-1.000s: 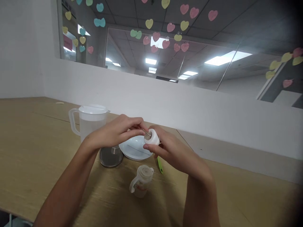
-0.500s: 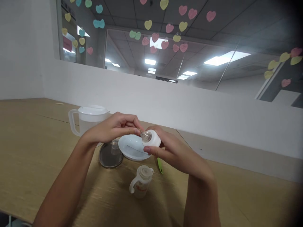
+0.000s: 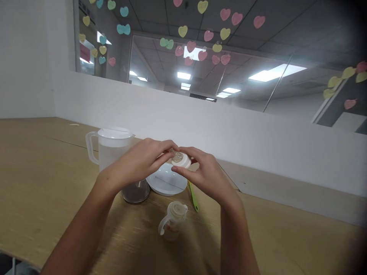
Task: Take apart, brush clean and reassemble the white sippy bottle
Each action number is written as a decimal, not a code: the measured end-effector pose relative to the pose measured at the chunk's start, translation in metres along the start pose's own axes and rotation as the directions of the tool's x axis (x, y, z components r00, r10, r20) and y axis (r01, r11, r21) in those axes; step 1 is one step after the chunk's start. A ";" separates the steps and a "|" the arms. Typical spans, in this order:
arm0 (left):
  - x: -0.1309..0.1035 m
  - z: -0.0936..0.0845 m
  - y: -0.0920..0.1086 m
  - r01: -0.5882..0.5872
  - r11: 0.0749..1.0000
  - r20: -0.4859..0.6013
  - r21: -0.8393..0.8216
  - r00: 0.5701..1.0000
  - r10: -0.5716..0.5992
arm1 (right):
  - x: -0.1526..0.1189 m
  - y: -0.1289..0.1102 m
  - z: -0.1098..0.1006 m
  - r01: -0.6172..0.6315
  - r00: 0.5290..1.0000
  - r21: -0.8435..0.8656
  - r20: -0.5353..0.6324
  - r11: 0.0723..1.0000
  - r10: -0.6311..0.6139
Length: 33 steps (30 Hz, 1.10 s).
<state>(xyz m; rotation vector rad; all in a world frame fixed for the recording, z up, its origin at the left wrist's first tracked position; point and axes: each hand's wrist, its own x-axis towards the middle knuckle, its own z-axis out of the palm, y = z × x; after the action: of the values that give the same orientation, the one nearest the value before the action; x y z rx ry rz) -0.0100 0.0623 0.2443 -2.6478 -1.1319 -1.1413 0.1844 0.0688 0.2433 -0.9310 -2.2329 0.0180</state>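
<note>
My left hand (image 3: pixel 145 154) pinches a clear, soft-looking bottle nipple (image 3: pixel 178 156) by its tip. The nipple sits in a white collar ring (image 3: pixel 185 161), which my right hand (image 3: pixel 208 172) grips between thumb and fingers. Both hands hold these parts above a pale, shallow bowl (image 3: pixel 168 185). Below them a small translucent bottle (image 3: pixel 172 221) with a side handle, a lid and faint orange print stands on the table. Left of the bowl lies a round dark metal dish (image 3: pixel 136 193), partly hidden by my left forearm, with a small clear piece on it.
A translucent lidded pitcher (image 3: pixel 110 149) with liquid in it stands behind my left forearm. To the right of the bowl lies a green-handled utensil (image 3: pixel 194 198). A white wall (image 3: pixel 172 124) and a window with heart-shaped notes bound the wooden table (image 3: pixel 51 191) at the back.
Both hands have tilted the collar ring and nipple, which now show flatter and slightly higher. My left hand has come lower over the metal dish, and my right wrist has shifted left. The view moved slightly.
</note>
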 end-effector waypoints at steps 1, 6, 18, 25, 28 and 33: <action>0.000 0.000 0.001 -0.002 0.999 0.000 0.036 1.000 0.002 | 0.000 0.000 0.001 0.000 1.000 -0.014 0.004 1.000 0.000; -0.002 0.002 0.005 -0.004 0.988 0.012 0.151 1.000 0.002 | 0.000 0.000 0.003 -0.019 0.999 -0.066 0.039 0.998 0.022; -0.008 0.008 0.014 -0.024 0.990 0.077 0.136 0.997 0.014 | -0.008 -0.012 -0.005 -0.042 0.985 -0.101 0.160 0.994 0.057; -0.007 -0.001 0.005 0.078 0.996 0.152 0.048 0.985 -0.084 | -0.011 -0.003 -0.003 -0.091 0.948 -0.242 0.277 0.966 0.158; -0.002 -0.001 -0.016 0.198 0.977 0.166 0.077 0.964 -0.209 | -0.011 0.000 -0.006 -0.074 0.900 -0.212 0.407 0.975 0.157; 0.013 0.025 -0.076 0.459 0.837 0.388 0.299 0.743 -0.546 | -0.009 0.004 -0.003 -0.170 0.779 -0.229 0.565 0.958 0.273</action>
<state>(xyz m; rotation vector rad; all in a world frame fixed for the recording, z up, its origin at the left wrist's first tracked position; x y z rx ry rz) -0.0369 0.1336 0.2171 -2.5942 -2.0286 -0.3769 0.1937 0.0654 0.2389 -1.4381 -2.7055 0.2720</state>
